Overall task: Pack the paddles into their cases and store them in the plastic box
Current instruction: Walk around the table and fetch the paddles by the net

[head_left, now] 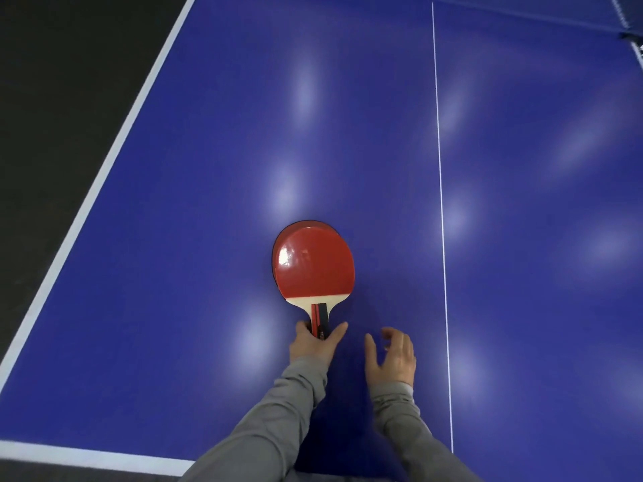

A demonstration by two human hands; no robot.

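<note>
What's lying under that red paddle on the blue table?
Under the top red paddle a second paddle shows only as a red sliver with a dark rim along the left and far edges. The rest, including its handle, is covered. The left hand grips the handle.

Single head-worn view — steeply down and forward over the blue table (208, 133), close above, net perhaps top right.
</note>
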